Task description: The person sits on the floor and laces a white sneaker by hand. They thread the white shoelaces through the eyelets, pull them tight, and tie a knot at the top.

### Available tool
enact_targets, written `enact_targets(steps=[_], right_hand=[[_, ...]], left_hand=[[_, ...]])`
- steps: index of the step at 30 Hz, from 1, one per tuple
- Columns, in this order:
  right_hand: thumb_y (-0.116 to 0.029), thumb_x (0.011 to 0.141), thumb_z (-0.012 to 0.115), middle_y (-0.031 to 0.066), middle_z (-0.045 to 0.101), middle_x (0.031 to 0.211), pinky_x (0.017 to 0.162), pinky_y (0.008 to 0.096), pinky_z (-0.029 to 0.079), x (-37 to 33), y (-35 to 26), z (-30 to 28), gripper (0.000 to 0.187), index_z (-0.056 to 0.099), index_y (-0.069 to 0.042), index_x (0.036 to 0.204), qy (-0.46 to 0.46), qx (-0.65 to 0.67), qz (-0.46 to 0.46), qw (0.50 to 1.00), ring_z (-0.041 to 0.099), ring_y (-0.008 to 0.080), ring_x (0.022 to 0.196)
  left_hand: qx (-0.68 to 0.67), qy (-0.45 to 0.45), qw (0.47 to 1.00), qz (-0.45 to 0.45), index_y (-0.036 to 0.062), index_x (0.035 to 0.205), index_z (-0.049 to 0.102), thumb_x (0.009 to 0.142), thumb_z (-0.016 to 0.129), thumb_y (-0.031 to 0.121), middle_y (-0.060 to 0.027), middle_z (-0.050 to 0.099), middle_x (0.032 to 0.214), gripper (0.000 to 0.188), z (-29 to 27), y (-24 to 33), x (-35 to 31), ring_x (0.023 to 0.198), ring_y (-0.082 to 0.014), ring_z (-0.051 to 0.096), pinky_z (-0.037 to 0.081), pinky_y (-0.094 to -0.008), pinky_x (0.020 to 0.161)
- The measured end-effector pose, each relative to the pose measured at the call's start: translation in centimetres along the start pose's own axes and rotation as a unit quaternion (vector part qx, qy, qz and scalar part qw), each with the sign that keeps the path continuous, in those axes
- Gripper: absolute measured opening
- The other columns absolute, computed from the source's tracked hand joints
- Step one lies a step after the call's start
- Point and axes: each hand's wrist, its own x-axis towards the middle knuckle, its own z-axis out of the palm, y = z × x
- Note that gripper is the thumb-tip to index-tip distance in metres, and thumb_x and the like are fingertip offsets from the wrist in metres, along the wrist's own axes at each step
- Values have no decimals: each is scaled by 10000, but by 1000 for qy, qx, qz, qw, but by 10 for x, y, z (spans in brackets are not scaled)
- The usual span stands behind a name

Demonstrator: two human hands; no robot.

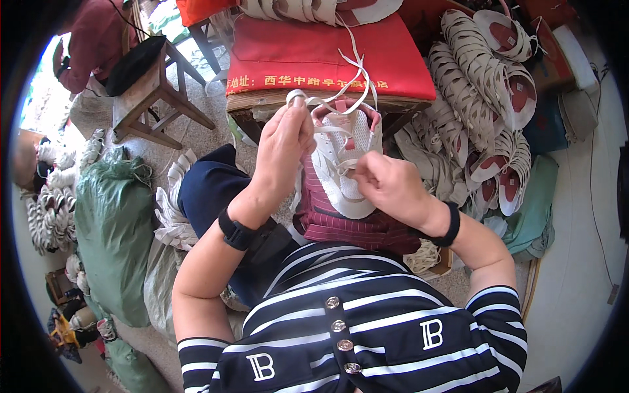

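Note:
A white sneaker (347,196) with a pink lining rests on a maroon pinstriped cloth (321,226) over my lap, its toe toward me. My left hand (286,134) is closed, pinching a white shoelace (297,97) raised at the left of the shoe's opening. Bent over the front of the lacing, my right hand (390,180) is closed with its fingertips pressed on the lace near the lower eyelets. Loose lace loops run from the shoe up over the red-covered stool's edge.
A red-covered stool (321,56) stands ahead, with more shoe uppers on top. Stacked white uppers (481,85) lie at the right. Left are a wooden stool (147,92), a green sack (114,236) and a seated person in a maroon sleeve (98,46).

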Motion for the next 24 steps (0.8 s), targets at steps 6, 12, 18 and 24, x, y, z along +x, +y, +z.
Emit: enact_targets(steps=[6,12,18,24], right_hand=[[-107,860,701,128,638,731,591,373,500,-27,19,-15,167,614,-33,982,-29,-2,56,998,654,277,651],[-142,867,696,119,640,760,654,402,512,-18,19,-13,231,615,-42,1058,-10,92,166,982,659,301,718],[-54,877,713,39,607,858,584,282,471,-5,24,-11,277,564,-16,1107,12,47,78,996,572,90,660],[14,886,661,68,621,910,621,284,516,-3,27,-1,332,496,-19,1173,-21,317,225,921,605,88,694]], left_hand=[[125,13,992,-9,92,762,468,1096,420,304,33,390,660,399,-13,-12,-13,588,-73,377,361,-246,587],[246,-16,969,-7,15,949,659,1063,532,278,60,521,739,313,-3,-29,-24,665,-27,434,372,-208,603],[385,-62,921,-12,0,999,652,974,661,112,77,549,784,115,-7,-39,-31,695,0,445,382,-191,597],[368,-61,928,-3,25,1004,654,932,701,78,85,499,732,101,-3,-42,-31,657,-9,409,367,-200,575]])
